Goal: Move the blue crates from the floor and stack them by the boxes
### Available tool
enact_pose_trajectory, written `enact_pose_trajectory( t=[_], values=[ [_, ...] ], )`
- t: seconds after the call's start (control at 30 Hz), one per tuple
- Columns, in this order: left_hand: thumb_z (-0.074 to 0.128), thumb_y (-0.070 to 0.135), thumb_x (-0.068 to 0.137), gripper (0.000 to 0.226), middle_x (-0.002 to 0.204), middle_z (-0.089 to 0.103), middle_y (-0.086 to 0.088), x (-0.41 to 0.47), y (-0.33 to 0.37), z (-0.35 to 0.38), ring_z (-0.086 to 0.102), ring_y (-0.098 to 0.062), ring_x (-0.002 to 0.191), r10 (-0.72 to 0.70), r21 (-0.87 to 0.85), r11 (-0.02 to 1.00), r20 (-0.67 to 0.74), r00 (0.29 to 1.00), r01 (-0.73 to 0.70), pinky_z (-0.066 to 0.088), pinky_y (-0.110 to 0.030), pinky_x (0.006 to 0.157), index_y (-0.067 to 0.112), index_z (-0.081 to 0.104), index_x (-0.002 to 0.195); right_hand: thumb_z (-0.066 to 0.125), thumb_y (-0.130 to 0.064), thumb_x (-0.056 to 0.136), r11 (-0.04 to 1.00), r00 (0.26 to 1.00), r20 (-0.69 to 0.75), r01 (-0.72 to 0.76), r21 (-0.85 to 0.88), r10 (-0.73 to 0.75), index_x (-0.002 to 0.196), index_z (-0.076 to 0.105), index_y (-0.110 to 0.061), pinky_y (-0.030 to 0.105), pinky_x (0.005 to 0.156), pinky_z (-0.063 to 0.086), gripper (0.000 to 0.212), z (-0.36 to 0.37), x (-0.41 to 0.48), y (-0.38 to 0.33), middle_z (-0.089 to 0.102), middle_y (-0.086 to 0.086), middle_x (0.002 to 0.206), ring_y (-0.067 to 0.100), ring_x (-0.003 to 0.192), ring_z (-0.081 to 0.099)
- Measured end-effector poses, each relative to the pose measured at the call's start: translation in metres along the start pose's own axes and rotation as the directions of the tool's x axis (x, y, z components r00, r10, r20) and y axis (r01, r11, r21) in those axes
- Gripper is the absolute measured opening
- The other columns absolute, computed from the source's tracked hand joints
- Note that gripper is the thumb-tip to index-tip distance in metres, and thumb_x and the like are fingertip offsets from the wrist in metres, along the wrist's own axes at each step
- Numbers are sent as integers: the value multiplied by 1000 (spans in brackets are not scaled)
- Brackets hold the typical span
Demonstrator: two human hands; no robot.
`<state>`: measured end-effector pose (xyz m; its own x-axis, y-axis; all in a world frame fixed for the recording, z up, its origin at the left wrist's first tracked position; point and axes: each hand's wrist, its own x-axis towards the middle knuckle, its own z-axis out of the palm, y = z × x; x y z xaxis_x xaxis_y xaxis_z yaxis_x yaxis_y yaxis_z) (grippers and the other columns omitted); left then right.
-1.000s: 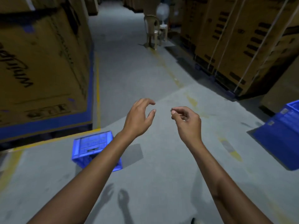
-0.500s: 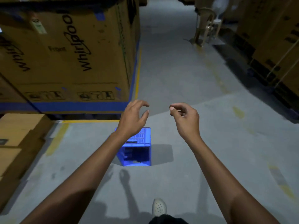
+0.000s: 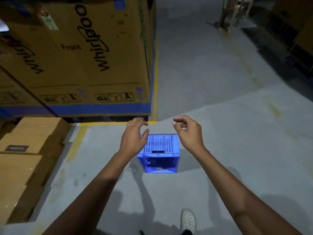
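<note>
In the head view, both bare arms are stretched forward over the grey floor (image 3: 228, 150). The left hand (image 3: 133, 138) is held with fingers spread and loosely bent, thumb apart, and nothing is gripped. The right hand (image 3: 188, 134) is held level with it, its fingers curled in toward the thumb, and nothing is held there either.

A blue crate (image 3: 159, 146) is seen on the floor below and between the two hands, touched by neither. Its left upper corner is covered by the left hand, and its right edge lies just under the right wrist. A slatted face with a dark slot is turned upward; the darker face toward the person cannot be made out clearly.

Beyond the left hand a large box (image 3: 81, 56) printed "Front" is stacked, edged by a blue band at its base. Smaller boxes (image 3: 30, 136) are piled on the floor well to the left of the left hand. A yellow line (image 3: 155, 65) is painted ahead of the hands, past the box corner. A white shoe (image 3: 188, 219) is seen under the right forearm. A chair (image 3: 235, 12) is placed far ahead of the right hand.
</note>
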<state>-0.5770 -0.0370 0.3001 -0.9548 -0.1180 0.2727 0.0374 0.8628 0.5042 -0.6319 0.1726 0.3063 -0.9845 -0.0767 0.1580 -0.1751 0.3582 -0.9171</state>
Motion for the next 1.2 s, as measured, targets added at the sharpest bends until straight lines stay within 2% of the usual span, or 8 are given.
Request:
enact_pose_trajectory(
  t=[0.17, 0.27, 0.5, 0.73, 0.93, 1.0, 1.1, 1.2],
  values=[
    [59, 27, 90, 24, 120, 57, -5, 4, -66, 21, 49, -25, 116, 41, -46, 998, 98, 994, -37, 45, -36, 90, 14, 62, 109, 67, -22, 86, 973, 998, -11, -60, -222, 59, 108, 67, -21, 34, 81, 53, 22, 43, -6, 30, 68, -3, 110, 15, 87, 67],
    [52, 36, 87, 34, 125, 55, -6, -1, -106, 48, 47, -26, 117, 50, -31, 998, 180, 982, -45, 44, -36, 91, 14, 61, 112, 66, -22, 86, 921, 997, 48, -44, -386, 68, 124, 59, -19, 38, 91, 49, 39, 74, -17, 65, 60, 2, 123, 23, 106, 61],
    [54, 40, 85, 51, 141, 46, -16, -5, -173, 158, 41, -35, 129, 104, 56, 990, 355, 929, -132, 47, -45, 97, 9, 55, 126, 63, -28, 86, 660, 947, 168, -59, -749, 275, 148, 30, -15, 42, 99, 43, 72, 154, -9, 183, 37, 11, 146, 32, 126, 39],
    [61, 38, 87, 65, 152, 31, -17, -7, -234, 291, 25, -35, 142, 79, 141, 977, 459, 885, -161, 34, -46, 111, 10, 40, 142, 59, -28, 86, 544, 892, 282, 49, -838, 353, 155, 11, -16, 44, 112, 31, 85, 210, 6, 321, 11, 12, 161, 33, 147, 12],
    [58, 59, 81, 106, 161, -17, -8, -19, -286, 377, -16, -28, 148, -5, 240, 955, 596, 803, -172, 4, -47, 120, 18, -8, 154, 71, -43, 78, 472, 838, 460, 291, -832, 295, 155, -8, -20, 51, 120, 4, 113, 246, 23, 400, -19, 13, 161, 31, 148, -17],
    [56, 65, 77, 113, 158, -25, -7, -24, -297, 396, -21, -27, 146, -42, 313, 930, 606, 794, -190, -1, -48, 118, 19, -14, 152, 75, -45, 75, 454, 822, 498, 345, -821, 276, 154, -11, -21, 53, 119, 1, 119, 258, 30, 419, -23, 13, 160, 32, 148, -19],
    [57, 64, 74, 113, 159, -22, -11, -32, -305, 414, -17, -31, 147, -45, 399, 892, 546, 837, -212, 0, -51, 117, 23, -12, 153, 75, -44, 75, 423, 830, 504, 378, -823, 240, 154, -11, -20, 51, 120, 2, 119, 267, 27, 441, -18, 15, 161, 34, 148, -16],
    [62, 55, 71, 111, 160, 7, -19, -24, -301, 420, 16, -39, 144, -12, 473, 835, 525, 851, -281, 21, -57, 109, 24, -5, 154, 69, -35, 78, 412, 867, 466, 365, -835, 178, 156, -2, -20, 49, 120, 5, 107, 270, 19, 451, -6, 14, 163, 34, 150, -5]
  ],
)
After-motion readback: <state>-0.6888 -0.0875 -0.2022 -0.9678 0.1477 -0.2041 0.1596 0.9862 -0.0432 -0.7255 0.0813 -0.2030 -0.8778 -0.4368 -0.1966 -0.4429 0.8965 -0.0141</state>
